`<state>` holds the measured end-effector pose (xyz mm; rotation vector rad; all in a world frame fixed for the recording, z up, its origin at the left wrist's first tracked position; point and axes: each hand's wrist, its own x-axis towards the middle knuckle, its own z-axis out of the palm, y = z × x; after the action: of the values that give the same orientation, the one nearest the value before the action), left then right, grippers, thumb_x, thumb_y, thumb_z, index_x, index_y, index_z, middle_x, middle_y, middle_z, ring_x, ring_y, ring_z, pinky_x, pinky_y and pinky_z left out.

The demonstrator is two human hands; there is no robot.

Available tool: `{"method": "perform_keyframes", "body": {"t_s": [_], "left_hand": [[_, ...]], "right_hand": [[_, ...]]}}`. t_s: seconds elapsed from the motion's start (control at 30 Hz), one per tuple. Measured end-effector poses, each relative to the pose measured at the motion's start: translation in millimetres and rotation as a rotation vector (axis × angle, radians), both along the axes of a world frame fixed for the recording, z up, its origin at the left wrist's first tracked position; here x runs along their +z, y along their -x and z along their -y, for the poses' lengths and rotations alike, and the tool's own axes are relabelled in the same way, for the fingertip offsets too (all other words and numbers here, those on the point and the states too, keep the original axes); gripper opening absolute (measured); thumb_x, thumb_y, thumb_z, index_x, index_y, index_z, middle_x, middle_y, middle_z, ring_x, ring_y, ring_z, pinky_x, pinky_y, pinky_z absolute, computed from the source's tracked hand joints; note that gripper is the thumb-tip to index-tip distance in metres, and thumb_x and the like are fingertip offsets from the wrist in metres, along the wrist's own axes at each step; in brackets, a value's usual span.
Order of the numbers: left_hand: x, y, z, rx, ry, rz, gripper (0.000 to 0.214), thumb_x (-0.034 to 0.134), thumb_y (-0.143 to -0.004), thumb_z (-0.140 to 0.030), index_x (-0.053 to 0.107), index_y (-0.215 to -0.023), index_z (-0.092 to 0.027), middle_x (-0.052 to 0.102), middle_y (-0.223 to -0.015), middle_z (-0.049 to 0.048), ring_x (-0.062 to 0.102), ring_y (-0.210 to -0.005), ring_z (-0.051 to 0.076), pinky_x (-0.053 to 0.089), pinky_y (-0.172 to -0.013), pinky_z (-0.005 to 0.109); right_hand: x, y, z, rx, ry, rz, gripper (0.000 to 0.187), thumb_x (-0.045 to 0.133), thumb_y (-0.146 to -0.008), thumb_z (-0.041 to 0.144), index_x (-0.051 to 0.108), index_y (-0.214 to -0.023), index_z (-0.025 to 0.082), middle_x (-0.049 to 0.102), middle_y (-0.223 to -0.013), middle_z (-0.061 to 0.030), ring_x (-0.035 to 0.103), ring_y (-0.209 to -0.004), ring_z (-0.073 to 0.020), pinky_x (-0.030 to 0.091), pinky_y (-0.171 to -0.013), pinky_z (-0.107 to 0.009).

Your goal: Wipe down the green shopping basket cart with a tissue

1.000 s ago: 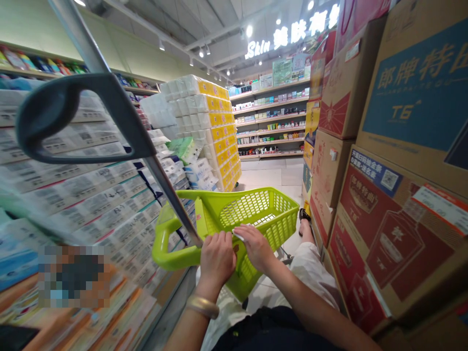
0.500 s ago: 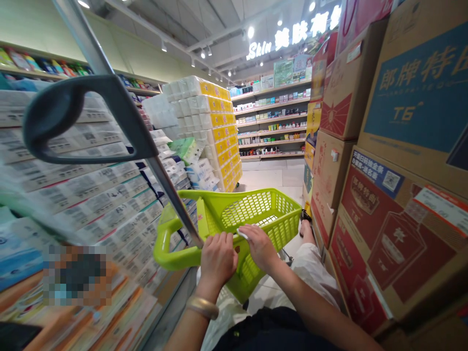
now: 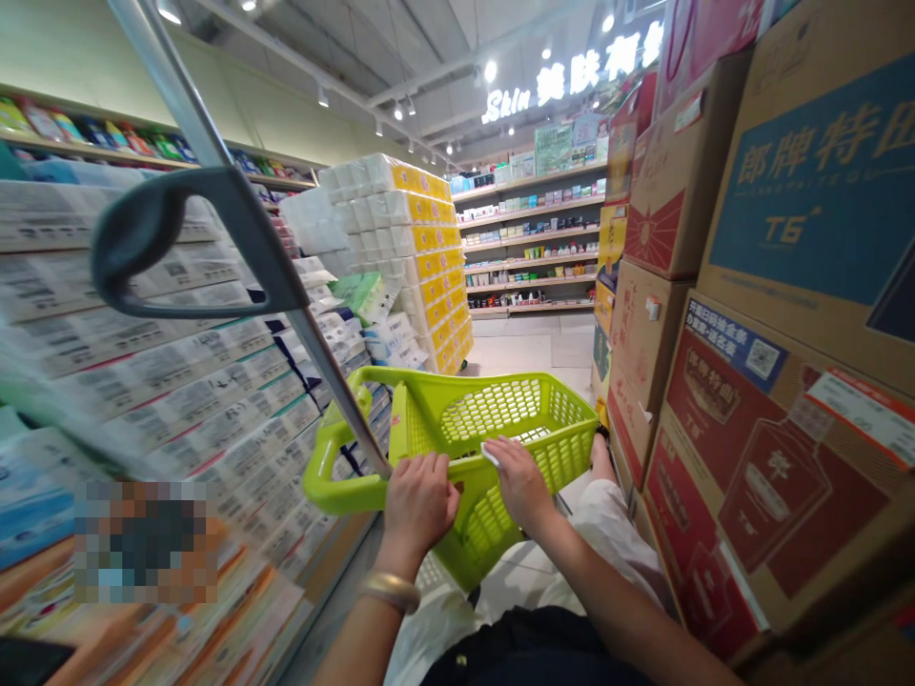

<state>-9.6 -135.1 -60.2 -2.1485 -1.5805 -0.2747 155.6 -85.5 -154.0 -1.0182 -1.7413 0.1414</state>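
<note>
A lime-green plastic shopping basket (image 3: 543, 429) stands low in front of me in a shop aisle. My left hand (image 3: 418, 500) is closed over its near rim, a gold bangle on the wrist. My right hand (image 3: 521, 481) lies on the same rim with its fingers curled round a small white thing (image 3: 490, 453), perhaps a tissue or cloth. A metal pull rod (image 3: 286, 310) with a grey loop handle (image 3: 153, 243) slants up from the basket to the upper left.
Shelves of white packs (image 3: 178, 381) run along the left. Stacked toilet-paper packs (image 3: 404, 238) stand ahead. Cardboard cartons (image 3: 772, 314) are piled close on the right. A tiled floor (image 3: 529, 348) leads to far shelves. My knee in light trousers (image 3: 607, 514) is beside the basket.
The basket and both hands have shifted slightly right and down in view, and the grey handle has swung right. The grips look the same.
</note>
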Motion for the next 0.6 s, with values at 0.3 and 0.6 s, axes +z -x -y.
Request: {"method": "perform_keyframes", "body": {"t_s": [0.3,0.6], "left_hand": [[1.6,1.9,-3.4,0.068,-0.014,0.046,0.014,0.051,-0.081,-0.026,0.062,-0.086,-0.019,0.067,-0.083,0.0072,0.058,-0.085,0.026,0.036,-0.081,0.04],[-2.8,-6.1,-5.8,0.104,-0.018,0.133,0.036,0.056,-0.079,-0.028,0.064,-0.112,-0.016,0.067,-0.108,0.0126,0.056,-0.104,0.029,0.033,-0.097,0.044]], "right_hand": [[-4.9,11.3,6.7,0.066,-0.023,0.029,0.056,0.041,-0.082,0.0,0.061,-0.129,0.023,0.065,-0.13,-0.0069,0.054,-0.127,-0.0208,0.037,-0.113,-0.049],[-13.7,-1.6,3.0,-0.123,-0.004,0.001,0.046,0.042,-0.087,0.005,0.065,-0.123,0.021,0.068,-0.123,-0.0103,0.054,-0.126,-0.0251,0.037,-0.111,-0.053]]}}
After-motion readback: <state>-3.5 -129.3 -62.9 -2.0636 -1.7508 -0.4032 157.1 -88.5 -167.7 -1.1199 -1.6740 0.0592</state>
